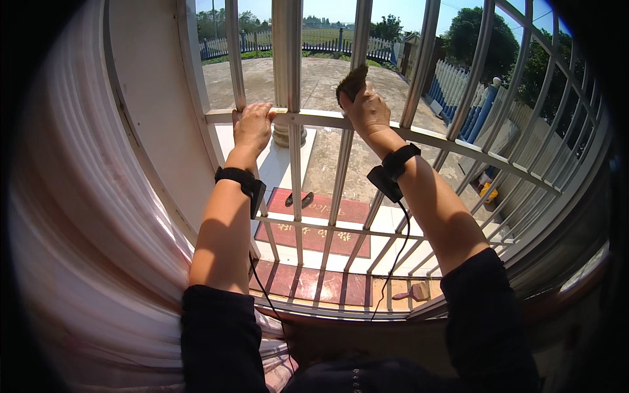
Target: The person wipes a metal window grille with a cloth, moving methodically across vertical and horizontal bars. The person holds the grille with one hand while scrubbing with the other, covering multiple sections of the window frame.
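Note:
A metal window grille (pixel 295 157) of pale upright bars and crossbars stands before me. My left hand (pixel 254 128) rests on its upper crossbar at the left, fingers curled over the rail. In my right hand (pixel 368 112) is a dark green-brown scouring pad (pixel 354 84), held against an upright bar just above the same crossbar. Both arms reach forward and up. Part of the pad is hidden behind my fingers.
A flat brush (pixel 413 293) lies on the sill at lower right. Pink curtains (pixel 85 216) hang along the left. Beyond the bars are a red doormat (pixel 357 209), dark shoes (pixel 299 200) and a blue-and-white fence (pixel 458 92). Thin black cables hang from my wrist straps.

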A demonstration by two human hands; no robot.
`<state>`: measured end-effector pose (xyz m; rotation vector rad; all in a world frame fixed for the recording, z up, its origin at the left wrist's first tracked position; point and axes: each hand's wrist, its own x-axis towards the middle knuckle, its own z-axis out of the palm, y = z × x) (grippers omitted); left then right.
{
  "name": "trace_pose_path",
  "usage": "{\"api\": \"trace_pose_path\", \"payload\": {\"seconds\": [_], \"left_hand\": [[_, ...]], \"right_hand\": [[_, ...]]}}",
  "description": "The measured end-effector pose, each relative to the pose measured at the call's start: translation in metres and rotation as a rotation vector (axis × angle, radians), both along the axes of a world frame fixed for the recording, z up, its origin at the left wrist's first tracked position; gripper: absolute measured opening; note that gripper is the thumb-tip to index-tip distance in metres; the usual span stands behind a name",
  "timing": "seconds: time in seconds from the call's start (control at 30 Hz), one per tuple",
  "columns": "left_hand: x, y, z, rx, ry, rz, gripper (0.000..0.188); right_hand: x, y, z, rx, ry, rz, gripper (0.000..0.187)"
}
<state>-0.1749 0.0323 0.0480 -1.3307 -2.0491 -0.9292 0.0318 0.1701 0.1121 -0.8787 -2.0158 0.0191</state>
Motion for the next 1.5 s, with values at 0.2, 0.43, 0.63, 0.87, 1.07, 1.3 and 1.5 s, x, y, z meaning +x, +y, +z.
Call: {"api": "trace_pose_path", "payload": {"seconds": [0.2, 0.43, 0.63, 0.87, 1.07, 1.3, 1.5], "left_hand": [[0.005, 0.002, -0.002, 0.056, 0.012, 0.037, 0.030], [0.005, 0.002, 0.000, -0.001, -0.013, 0.063, 0.035], [0.005, 0.001, -0.003, 0.071, -0.013, -0.012, 0.033], [0.003, -0.031, -0.007, 0.358, -0.154, -0.157, 0.024], [-0.008, -0.120, 0.013, 0.493, 0.427, 0.506, 0.051], [0.001, -0.200, 0.013, 0.213, 0.706, 0.491, 0.067], [0.006, -0.207, 0.027, 0.305, 0.631, 0.543, 0.071]], "right_hand": [[0.033, -0.019, 0.047, 0.112, -0.390, 0.155, 0.044], [-0.094, -0.009, 0.212, 0.226, 0.636, 0.306, 0.064], [-0.152, -0.011, 0.203, -0.525, 0.492, 0.721, 0.033], [-0.113, -0.045, 0.040, -0.180, 0.163, 0.180, 0.059], [-0.099, -0.041, -0.017, 0.063, -0.123, 0.053, 0.045], [-0.041, -0.073, -0.006, 0.233, -0.345, 0.359, 0.016], [-0.140, -0.048, 0.120, 0.051, 0.580, 0.695, 0.046]]}}
